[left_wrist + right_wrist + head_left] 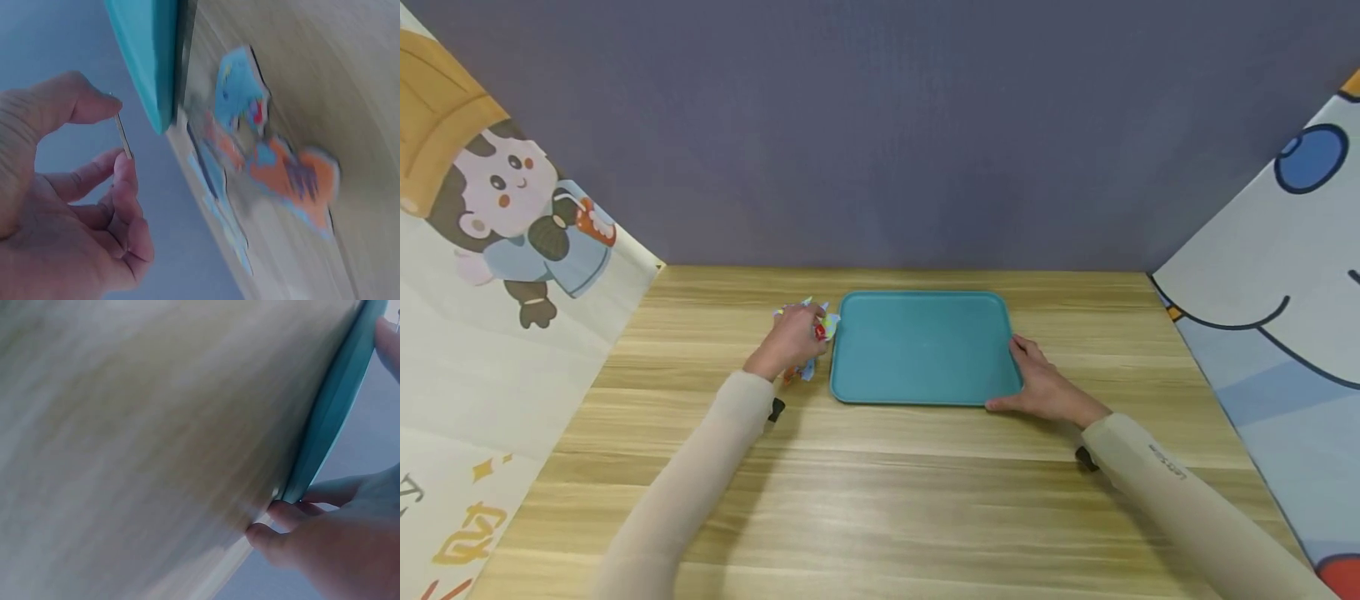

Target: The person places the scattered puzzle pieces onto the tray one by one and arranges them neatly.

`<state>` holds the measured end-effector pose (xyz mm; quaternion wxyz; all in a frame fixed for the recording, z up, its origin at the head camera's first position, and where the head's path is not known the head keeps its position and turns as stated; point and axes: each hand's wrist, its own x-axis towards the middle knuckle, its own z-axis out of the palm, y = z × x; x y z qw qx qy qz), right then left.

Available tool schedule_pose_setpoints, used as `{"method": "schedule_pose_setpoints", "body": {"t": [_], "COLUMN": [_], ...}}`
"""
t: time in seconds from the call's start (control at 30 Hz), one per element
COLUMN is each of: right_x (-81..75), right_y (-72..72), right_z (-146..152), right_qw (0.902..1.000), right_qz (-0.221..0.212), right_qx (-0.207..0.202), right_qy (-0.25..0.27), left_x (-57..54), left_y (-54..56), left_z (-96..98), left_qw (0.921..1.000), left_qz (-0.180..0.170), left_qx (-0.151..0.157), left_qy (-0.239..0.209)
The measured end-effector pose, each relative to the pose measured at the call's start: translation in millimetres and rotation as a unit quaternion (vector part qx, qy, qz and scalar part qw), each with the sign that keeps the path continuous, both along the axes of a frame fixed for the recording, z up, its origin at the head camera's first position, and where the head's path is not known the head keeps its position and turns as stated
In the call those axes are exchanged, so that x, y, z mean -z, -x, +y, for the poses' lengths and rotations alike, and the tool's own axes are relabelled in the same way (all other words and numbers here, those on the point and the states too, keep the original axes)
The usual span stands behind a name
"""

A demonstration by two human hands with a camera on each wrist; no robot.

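Toward far edge of tabletop (pixel 917 508), teal tray (pixel 925 350); right hand (pixel 1041 389) holds its near right corner, fingers spread. Left hand (pixel 792 337) pinches thin piece (pixel 122 132) by tray's left edge, loose pieces (pixel 294 180) near.

The left hand (pixel 795 337) is right over the puzzle pieces (pixel 300 181), masking much of that little cluster from the head camera! The left wrist view catches them, but they're blurred, and their pictures simply can't be made out. The pinched piece (pixel 124 134) sits edge-on there, so its face is lost! Look, the tray (pixel 144 56) is chopped by the top edge, while the right hand (pixel 356 544) is sliced by its own view's right edge, beside a smeared tabletop (pixel 125 444). Lettering (pixel 1167 462) on the right sleeve (pixel 1202 517)? Too tiny to read! That sleeve and the left sleeve (pixel 688 483) are both cropped along the bottom.
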<state>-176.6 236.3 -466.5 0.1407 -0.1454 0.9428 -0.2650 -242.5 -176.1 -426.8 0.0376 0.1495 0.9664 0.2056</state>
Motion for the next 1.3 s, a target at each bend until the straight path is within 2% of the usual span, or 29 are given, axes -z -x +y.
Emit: {"method": "schedule_pose_setpoints", "body": {"t": [0.27, 0.43, 0.6, 0.8, 1.03, 1.2, 1.3], "right_x": [2.8, 3.5, 1.9, 1.4, -0.2, -3.9, -5.8], "right_y": [2.0, 2.0, 0.0, -0.3, 3.6, 10.0, 13.8], "right_z": [3, 4, 2, 2, 1, 3, 3], "right_qw": [1.0000, 1.0000, 1.0000, 1.0000, 0.9999, 0.9998, 0.9996], "right_qz": [0.002, 0.002, 0.008, 0.006, 0.003, 0.014, 0.024], "right_qx": [-0.002, -0.002, -0.005, -0.002, -0.007, -0.003, -0.005], "right_qy": [0.000, 0.001, 0.001, 0.002, -0.011, -0.013, -0.016], "left_x": [10.6, 17.6, 21.6, 24.1, 24.1, 17.4, 10.1], "left_y": [21.4, 32.5, 38.8, 44.2, 44.6, 41.3, 36.8], "left_z": [26.0, 40.8, 50.3, 57.0, 57.4, 54.2, 45.8], "left_qw": [0.9988, 0.9981, 0.9977, 0.9977, 0.9980, 0.9994, 0.9996], "left_qz": [-0.015, -0.012, -0.008, -0.011, -0.016, -0.025, -0.022], "left_qx": [-0.028, -0.025, -0.025, -0.023, -0.017, -0.013, -0.018], "left_qy": [0.038, 0.055, 0.063, 0.063, 0.058, 0.022, -0.001]}}
